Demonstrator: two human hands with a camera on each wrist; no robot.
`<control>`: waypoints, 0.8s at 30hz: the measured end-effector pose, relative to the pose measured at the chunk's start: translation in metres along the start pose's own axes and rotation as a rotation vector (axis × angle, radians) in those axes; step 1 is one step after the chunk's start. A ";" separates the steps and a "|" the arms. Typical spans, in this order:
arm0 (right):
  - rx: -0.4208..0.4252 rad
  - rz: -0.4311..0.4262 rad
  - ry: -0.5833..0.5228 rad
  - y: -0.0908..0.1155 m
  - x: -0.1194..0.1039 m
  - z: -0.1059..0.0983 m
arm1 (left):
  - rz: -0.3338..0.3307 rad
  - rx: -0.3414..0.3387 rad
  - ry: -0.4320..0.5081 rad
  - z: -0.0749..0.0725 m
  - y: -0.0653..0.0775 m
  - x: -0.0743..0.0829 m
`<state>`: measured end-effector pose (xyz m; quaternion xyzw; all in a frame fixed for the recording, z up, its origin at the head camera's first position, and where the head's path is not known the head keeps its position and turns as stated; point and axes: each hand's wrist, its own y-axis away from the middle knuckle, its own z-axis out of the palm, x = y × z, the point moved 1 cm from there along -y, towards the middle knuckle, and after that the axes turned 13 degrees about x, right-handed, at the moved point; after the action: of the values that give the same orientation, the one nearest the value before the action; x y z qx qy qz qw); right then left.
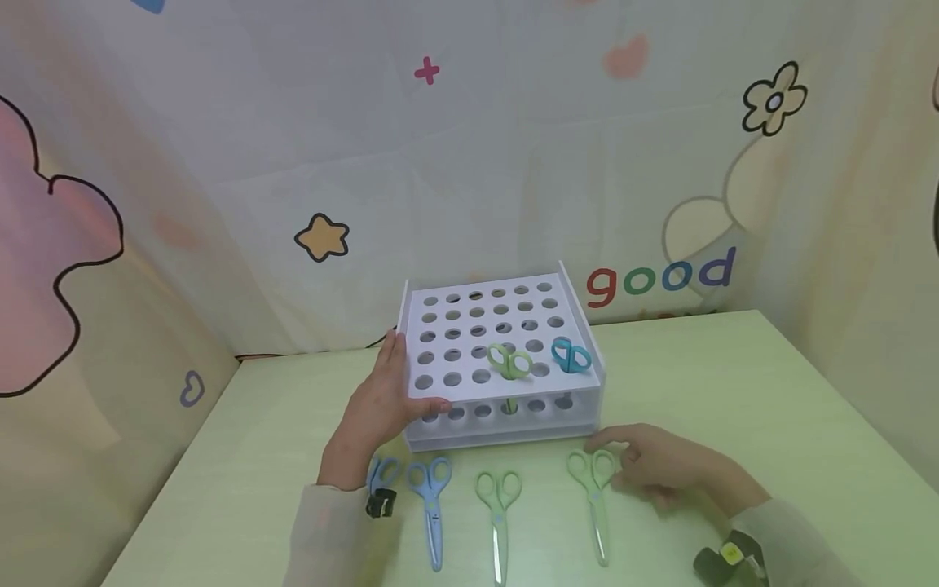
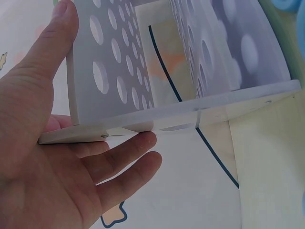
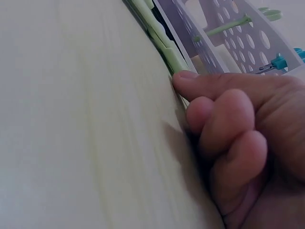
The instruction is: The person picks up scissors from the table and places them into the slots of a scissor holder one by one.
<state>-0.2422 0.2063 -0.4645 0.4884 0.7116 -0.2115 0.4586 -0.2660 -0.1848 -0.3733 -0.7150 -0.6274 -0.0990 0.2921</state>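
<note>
A white two-tier rack with rows of round holes stands on the table. My left hand grips its left side, thumb over the front corner of the top plate and fingers along the outer wall. Green scissors and teal scissors stand in holes, handles up. My right hand is low at the rightmost green scissors on the table; a fingertip is right at their handle. The other fingers are loosely bent, with nothing visible between them.
In front of the rack lie other green scissors and blue scissors. More blue scissors are partly hidden by my left wrist. A printed curtain hangs behind the table.
</note>
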 end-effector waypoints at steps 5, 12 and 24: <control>-0.018 -0.021 -0.017 -0.001 -0.004 -0.002 | -0.004 0.009 0.006 -0.002 -0.001 -0.001; -0.028 -0.029 -0.024 -0.003 -0.004 -0.002 | -0.015 0.011 0.021 -0.001 -0.003 -0.005; -0.135 -0.088 -0.213 0.004 0.000 -0.008 | -0.018 0.001 0.011 0.002 -0.002 -0.002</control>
<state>-0.2422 0.2138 -0.4604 0.3995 0.6924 -0.2336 0.5536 -0.2684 -0.1849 -0.3756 -0.7087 -0.6322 -0.1055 0.2949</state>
